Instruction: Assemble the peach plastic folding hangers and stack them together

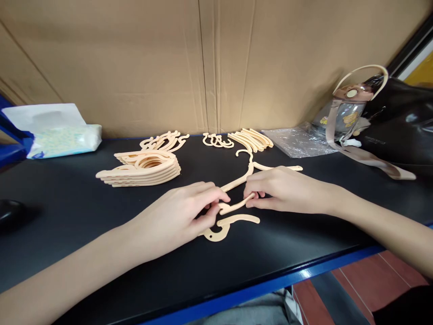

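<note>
Between my two hands is a cream plastic hanger arm (237, 206). My left hand (192, 205) pinches its left end, and my right hand (272, 189) grips its right end between thumb and fingers. Just below lies a flat piece with a hook-shaped curve (218, 234) and a slim arm (241, 218), partly under my left fingers. Beyond my hands rests a hanger with its hook (250, 158) and arms spread on the black table (162, 280); my right fingers cover part of it.
A stack of folded hangers (149, 174) stands left of centre. Behind it are loose parts (165, 141), small hooks (218, 142) and slim arms (253, 140). A tissue pack (64, 137) sits left, a plastic bag (297, 140), bottle (348, 113) and black bag (402, 122) right.
</note>
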The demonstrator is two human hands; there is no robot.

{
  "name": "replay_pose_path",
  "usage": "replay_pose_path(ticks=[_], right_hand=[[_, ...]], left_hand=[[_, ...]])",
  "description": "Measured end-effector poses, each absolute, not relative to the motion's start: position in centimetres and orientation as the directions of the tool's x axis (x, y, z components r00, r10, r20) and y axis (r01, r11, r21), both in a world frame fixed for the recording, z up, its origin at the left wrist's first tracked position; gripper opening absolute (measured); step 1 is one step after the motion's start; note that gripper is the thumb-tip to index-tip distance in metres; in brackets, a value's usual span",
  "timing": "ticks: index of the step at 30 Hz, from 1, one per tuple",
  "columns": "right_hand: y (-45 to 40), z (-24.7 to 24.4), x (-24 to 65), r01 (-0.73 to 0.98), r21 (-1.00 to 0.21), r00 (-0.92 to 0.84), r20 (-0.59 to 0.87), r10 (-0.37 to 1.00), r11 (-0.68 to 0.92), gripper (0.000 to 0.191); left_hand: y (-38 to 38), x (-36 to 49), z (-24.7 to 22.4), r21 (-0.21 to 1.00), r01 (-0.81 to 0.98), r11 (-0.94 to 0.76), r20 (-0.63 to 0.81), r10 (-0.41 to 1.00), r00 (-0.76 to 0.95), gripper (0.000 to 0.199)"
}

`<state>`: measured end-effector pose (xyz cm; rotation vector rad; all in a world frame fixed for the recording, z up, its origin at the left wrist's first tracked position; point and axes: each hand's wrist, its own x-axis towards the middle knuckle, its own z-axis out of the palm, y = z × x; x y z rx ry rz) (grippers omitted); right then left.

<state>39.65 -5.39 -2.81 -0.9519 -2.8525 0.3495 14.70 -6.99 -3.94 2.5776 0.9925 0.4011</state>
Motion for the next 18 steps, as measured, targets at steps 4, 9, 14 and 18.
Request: replay_pose_path(ticks=[4,9,14,18], right_hand=[[-5.4,-2.8,39.5,0.595,-0.289,-0.768,0.068,0.637,0.749,0.018],[-5.4,-2.8,39.5,0.557,-0.552,-0.697,0.095,0.711,0.620,0.024],[-5.8,-3.4,38.7,0.528,-0.705,-0.619,0.063,0.783,0.474,0.030],[-6.8,-4.0,37.5,0.480,-0.649,-0.693,0.132,0.709,0.590,0.029]], left_hand=[[-6.5,14.7,-4.1,0.565,0.579,-0.588,0.154,0.765,0.625,0.023],[-5.9,14.7,-3.6,0.901,0.415,-0.127,-0.061,0.910,0.411,0.025],[-6.3,14.8,-3.2,0.992,0.070,0.106,-0.124,0.930,0.347,0.014],[-7.1,15.3,-3.5,0.998,0.047,0.036,-0.050,0.944,0.326,0.011]])
